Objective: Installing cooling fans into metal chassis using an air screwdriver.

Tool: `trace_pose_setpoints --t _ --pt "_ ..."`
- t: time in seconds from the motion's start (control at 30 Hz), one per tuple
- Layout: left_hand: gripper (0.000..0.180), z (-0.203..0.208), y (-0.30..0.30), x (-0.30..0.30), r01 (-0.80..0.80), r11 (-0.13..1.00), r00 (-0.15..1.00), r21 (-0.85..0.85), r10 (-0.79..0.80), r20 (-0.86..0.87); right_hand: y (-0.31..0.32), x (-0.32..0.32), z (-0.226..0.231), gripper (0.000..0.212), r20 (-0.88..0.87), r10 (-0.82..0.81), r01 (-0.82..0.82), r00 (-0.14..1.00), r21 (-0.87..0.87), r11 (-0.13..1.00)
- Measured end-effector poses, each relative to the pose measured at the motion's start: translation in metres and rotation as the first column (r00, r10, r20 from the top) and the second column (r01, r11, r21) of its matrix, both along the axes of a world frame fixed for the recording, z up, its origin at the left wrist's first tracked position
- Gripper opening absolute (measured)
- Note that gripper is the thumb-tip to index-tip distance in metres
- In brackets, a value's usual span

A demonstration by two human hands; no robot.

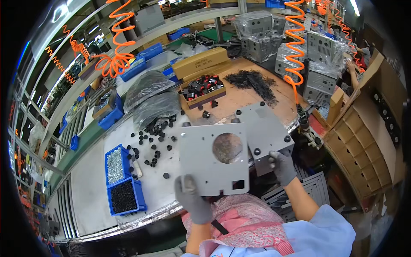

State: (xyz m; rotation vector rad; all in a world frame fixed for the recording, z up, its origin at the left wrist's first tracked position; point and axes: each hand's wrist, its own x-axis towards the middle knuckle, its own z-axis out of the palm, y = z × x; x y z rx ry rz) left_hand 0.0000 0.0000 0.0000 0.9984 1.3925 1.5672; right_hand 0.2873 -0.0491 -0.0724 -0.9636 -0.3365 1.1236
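Observation:
A flat grey metal panel (197, 158) with a large round hole and a small square cut-out is raised over the bench's front edge. My left hand (193, 199), in a grey glove, is closed on its lower left corner. Partly behind it, to the right, a second grey metal panel (263, 126) lies tilted, with black round rubber feet at its corners. At that panel's near edge, my gloved right hand (282, 168) has its fingers curled against the metal. Loose black rubber feet (156, 154) are scattered on the bench to the left.
Blue bins hold silver screws (114, 165) and black screws (123, 198). A cardboard box (205, 92) of black-and-red switches and a pile of black cable ties (252, 83) lie farther back. A screwdriver (305, 122) hangs on an orange coiled hose. A divided carton (359, 145) stands at right.

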Motion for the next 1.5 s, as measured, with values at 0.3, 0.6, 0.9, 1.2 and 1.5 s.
trace_pose_setpoints --t 0.3,0.6,0.9,1.2,1.5 --pt "0.017 0.050 -0.002 0.001 0.647 0.760 0.101 0.068 0.003 -0.995 0.018 -0.070 0.014 0.013 0.940 0.034 -0.109 -0.338 -0.075 0.991" --pt "0.014 0.039 0.043 0.004 0.550 0.794 0.229 0.257 0.152 -0.961 0.042 -0.109 0.017 0.022 0.921 0.183 -0.196 -0.344 -0.261 0.945" --pt "0.019 0.031 0.070 0.025 0.468 0.802 0.157 0.372 0.339 -0.928 0.059 -0.088 -0.003 0.046 0.972 0.091 -0.322 -0.217 -0.159 0.933" --pt "0.020 0.024 0.063 0.021 0.484 0.775 0.188 0.407 0.362 -0.913 -0.006 0.033 0.070 0.036 0.847 0.167 0.088 -0.505 -0.142 0.986" --pt "0.021 0.022 0.065 0.020 0.514 0.748 0.194 0.420 0.375 -0.906 -0.163 0.258 0.189 0.029 0.681 0.171 0.667 -0.712 0.580 0.467"
